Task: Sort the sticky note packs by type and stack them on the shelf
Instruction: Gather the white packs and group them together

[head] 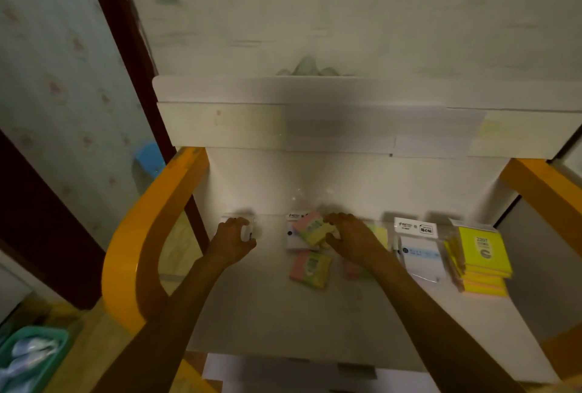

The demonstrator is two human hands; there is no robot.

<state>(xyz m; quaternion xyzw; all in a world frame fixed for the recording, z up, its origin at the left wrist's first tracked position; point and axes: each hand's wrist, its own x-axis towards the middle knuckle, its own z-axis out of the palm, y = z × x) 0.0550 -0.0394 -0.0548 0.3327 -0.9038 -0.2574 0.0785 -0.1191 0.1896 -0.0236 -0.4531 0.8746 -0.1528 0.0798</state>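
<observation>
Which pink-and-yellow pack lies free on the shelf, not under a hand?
The pink-and-yellow pack nearest the camera lies untouched; the other one, behind it, is under the right hand's fingers.

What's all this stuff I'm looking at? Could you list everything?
shelf: one, white, with orange side rails
pastel packs: at least two, pink, yellow and green, shelf middle; one in the right hand's grip
white packs: a small pile, white, right of middle
yellow packs: a stack, bright yellow, far right
white pack: one, in the left hand's grip
basket: one, teal, lower left on the floor
left hand: grips the white pack
right hand: grips a pastel pack
</observation>
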